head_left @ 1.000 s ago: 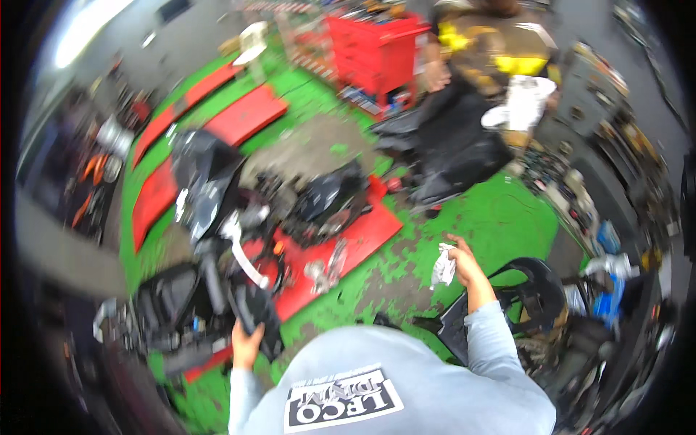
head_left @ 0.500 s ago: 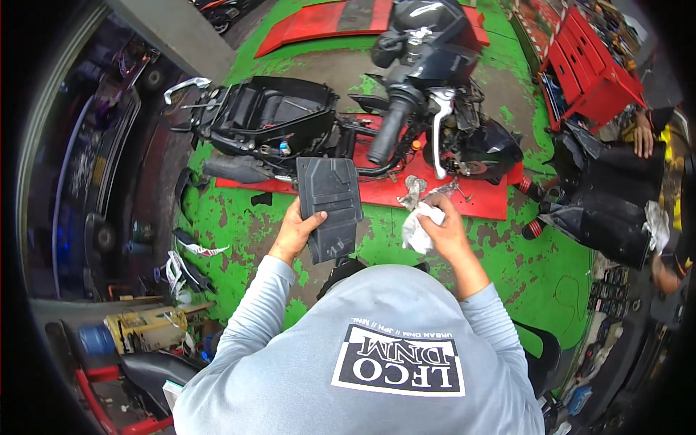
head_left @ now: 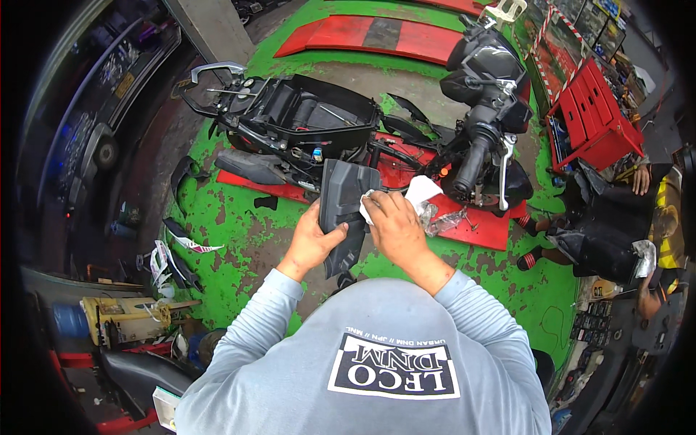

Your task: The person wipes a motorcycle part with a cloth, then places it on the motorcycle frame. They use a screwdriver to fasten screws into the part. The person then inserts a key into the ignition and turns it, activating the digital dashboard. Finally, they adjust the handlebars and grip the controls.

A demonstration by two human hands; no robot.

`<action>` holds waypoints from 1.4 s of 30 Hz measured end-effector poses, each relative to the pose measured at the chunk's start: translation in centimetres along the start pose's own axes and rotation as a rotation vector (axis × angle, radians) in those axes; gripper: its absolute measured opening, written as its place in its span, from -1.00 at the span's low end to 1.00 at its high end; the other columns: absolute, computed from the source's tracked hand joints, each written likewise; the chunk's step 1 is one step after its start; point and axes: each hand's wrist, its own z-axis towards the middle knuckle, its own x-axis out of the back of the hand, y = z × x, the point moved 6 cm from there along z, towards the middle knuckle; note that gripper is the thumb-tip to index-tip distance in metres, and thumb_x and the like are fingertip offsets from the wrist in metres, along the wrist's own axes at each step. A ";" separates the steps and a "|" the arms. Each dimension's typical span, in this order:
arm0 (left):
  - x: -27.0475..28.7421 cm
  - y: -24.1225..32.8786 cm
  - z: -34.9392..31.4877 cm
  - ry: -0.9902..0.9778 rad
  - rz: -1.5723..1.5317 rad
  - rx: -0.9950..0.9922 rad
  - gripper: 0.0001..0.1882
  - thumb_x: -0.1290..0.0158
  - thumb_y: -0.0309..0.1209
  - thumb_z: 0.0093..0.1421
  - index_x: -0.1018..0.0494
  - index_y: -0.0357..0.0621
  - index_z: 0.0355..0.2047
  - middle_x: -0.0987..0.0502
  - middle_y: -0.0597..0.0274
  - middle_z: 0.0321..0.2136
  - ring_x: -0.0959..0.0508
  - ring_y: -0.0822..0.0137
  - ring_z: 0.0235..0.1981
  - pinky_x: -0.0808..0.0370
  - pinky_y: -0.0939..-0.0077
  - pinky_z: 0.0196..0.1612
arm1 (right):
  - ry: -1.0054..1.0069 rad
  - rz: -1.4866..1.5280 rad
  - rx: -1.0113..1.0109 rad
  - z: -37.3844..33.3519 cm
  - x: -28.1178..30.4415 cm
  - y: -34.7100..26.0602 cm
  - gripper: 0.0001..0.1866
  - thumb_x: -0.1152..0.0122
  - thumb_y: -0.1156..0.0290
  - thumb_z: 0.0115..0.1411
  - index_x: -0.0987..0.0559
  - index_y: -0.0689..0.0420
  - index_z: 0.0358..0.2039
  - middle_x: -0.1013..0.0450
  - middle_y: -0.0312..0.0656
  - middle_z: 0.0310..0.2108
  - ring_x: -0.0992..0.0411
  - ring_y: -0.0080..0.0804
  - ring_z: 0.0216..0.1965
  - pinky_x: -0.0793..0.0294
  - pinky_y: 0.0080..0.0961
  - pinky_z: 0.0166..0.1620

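A ribbed black plastic panel (head_left: 346, 190) is gripped by my left hand (head_left: 308, 246), thumb across its face and fingers behind its left edge. My right hand (head_left: 400, 230) is closed on a white rag (head_left: 423, 190), pressing part of it against the panel's right side. Just beyond both hands stands a partly stripped black scooter with its open storage bin (head_left: 326, 112) exposed. Its handlebar grip (head_left: 475, 165) and silver brake lever (head_left: 505, 174) are off to the right. Clear crumpled plastic (head_left: 446, 221) lies beside the rag.
The scooter stands over a red lift platform (head_left: 478, 233) on a worn green floor. Loose body panels (head_left: 170, 264) lie at the left. At the right, another person's hand (head_left: 641, 179) rests on a dark panel (head_left: 616, 217), near a red tool cabinet (head_left: 591, 112).
My right hand has moved left and brought the rag onto the panel. The panel has turned and shifted slightly right in view. The handlebar appears farther right as the view shifted.
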 end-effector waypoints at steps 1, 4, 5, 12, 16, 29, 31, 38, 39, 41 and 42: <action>0.7 0.0 -0.1 0.019 0.038 -0.028 -0.42 -0.25 -0.54 0.12 -0.41 -0.31 0.18 -0.64 0.10 -0.08 -0.61 0.39 -0.08 -0.53 0.42 0.07 | 0.002 -0.002 0.006 0.4 -0.4 -0.6 -0.47 -0.32 0.53 0.00 -0.57 0.20 0.07 -0.46 -0.16 0.03 -0.42 -0.14 0.05 -0.46 -0.21 0.07; 2.2 0.7 0.0 -0.035 0.176 -0.038 -0.39 -0.27 -0.50 0.09 -0.42 -0.28 0.19 -0.67 0.06 -0.13 -0.65 0.38 -0.13 -0.57 0.39 0.02 | -0.012 -0.063 -0.024 1.4 -1.3 -2.1 -0.47 -0.30 0.55 0.00 -0.57 0.21 0.07 -0.46 -0.16 0.03 -0.40 -0.15 0.04 -0.44 -0.19 0.07; 2.5 0.9 0.1 -0.003 0.199 -0.115 -0.36 -0.26 -0.45 0.08 -0.42 -0.24 0.21 -0.69 -0.02 -0.23 -0.72 0.21 -0.24 -0.61 0.33 -0.09 | 0.028 -0.044 -0.047 1.7 -1.6 -2.5 -0.50 -0.26 0.61 -0.01 -0.59 0.22 0.03 -0.47 -0.15 0.00 -0.39 -0.14 0.03 -0.42 -0.17 0.07; 4.9 1.1 0.3 -0.044 0.403 -0.096 -0.39 -0.23 -0.40 0.09 -0.44 -0.24 0.18 -0.68 -0.12 -0.23 -0.73 -0.03 -0.26 -0.63 0.25 -0.17 | 0.192 0.764 -0.481 2.5 -1.7 0.1 -0.73 -0.27 0.59 0.16 -0.62 0.23 -0.09 -0.51 -0.11 -0.08 -0.49 -0.17 -0.02 -0.48 -0.30 0.07; 5.9 0.8 0.1 -0.046 0.342 -0.269 -0.39 -0.22 -0.37 0.07 -0.43 -0.22 0.17 -0.65 -0.19 -0.37 -0.69 -0.19 -0.32 -0.62 0.11 -0.23 | 0.397 0.182 -0.183 6.1 2.6 -5.8 -0.66 -0.27 0.55 0.17 -0.57 0.24 -0.01 -0.48 -0.01 0.08 -0.45 -0.05 0.08 -0.37 -0.17 0.23; 13.4 -0.6 -2.7 0.045 0.426 -0.582 -0.47 -0.28 -0.46 -0.06 -0.55 -0.21 0.01 -0.68 -0.03 -0.37 -0.71 0.01 -0.44 -0.61 0.23 -0.36 | 0.096 0.725 -0.502 6.7 -3.0 -1.2 -0.65 -0.13 0.30 0.39 -0.59 0.29 0.02 -0.61 -0.09 -0.09 -0.56 -0.38 -0.07 -0.52 -0.41 0.03; 14.7 -1.3 -2.8 0.032 0.455 -0.493 -0.49 -0.28 -0.49 -0.05 -0.55 -0.19 0.00 -0.69 0.00 -0.31 -0.71 0.02 -0.41 -0.62 0.24 -0.37 | 0.157 0.956 -0.651 6.0 -3.5 -0.2 -0.67 -0.07 0.30 0.43 -0.56 0.29 0.01 -0.61 -0.19 -0.16 -0.57 -0.48 -0.21 -0.56 -0.47 -0.10; 14.9 2.0 -2.8 -0.048 0.693 -0.758 -0.38 -0.22 -0.60 -0.06 -0.59 0.17 0.07 -0.59 0.30 0.14 -0.63 0.14 0.04 -0.53 0.08 0.14 | 0.122 1.593 -0.866 4.8 -7.1 -6.0 -0.60 -0.07 0.20 0.48 -0.43 0.16 0.19 -0.53 -0.16 0.03 -0.54 -0.42 0.00 -0.56 -0.45 -0.02; 14.9 2.5 -2.5 -0.046 0.775 -0.792 -0.36 -0.22 -0.58 -0.05 -0.60 0.23 0.09 -0.57 0.33 0.17 -0.59 0.16 0.09 -0.46 0.01 0.22 | 0.065 1.719 -0.889 4.8 -7.3 -7.4 -0.55 -0.10 0.19 0.47 -0.36 0.11 0.26 -0.45 -0.17 0.16 -0.48 -0.39 0.14 -0.53 -0.36 0.12; 15.5 2.2 -2.3 -0.035 0.834 -0.802 -0.33 -0.21 -0.55 -0.02 -0.58 0.35 0.13 -0.54 0.41 0.22 -0.48 0.16 0.24 -0.22 -0.26 0.37 | -0.021 1.737 -0.892 5.3 -6.5 -9.6 -0.51 -0.14 0.23 0.45 -0.33 0.12 0.29 -0.43 -0.18 0.18 -0.46 -0.35 0.17 -0.49 -0.32 0.19; 15.6 2.4 -2.1 -0.015 0.844 -0.793 -0.33 -0.21 -0.56 -0.02 -0.58 0.34 0.13 -0.55 0.43 0.20 -0.46 0.16 0.25 -0.19 -0.27 0.38 | -0.046 1.742 -0.890 5.2 -6.2 -10.1 -0.50 -0.16 0.25 0.44 -0.31 0.12 0.30 -0.42 -0.18 0.19 -0.46 -0.34 0.19 -0.47 -0.29 0.23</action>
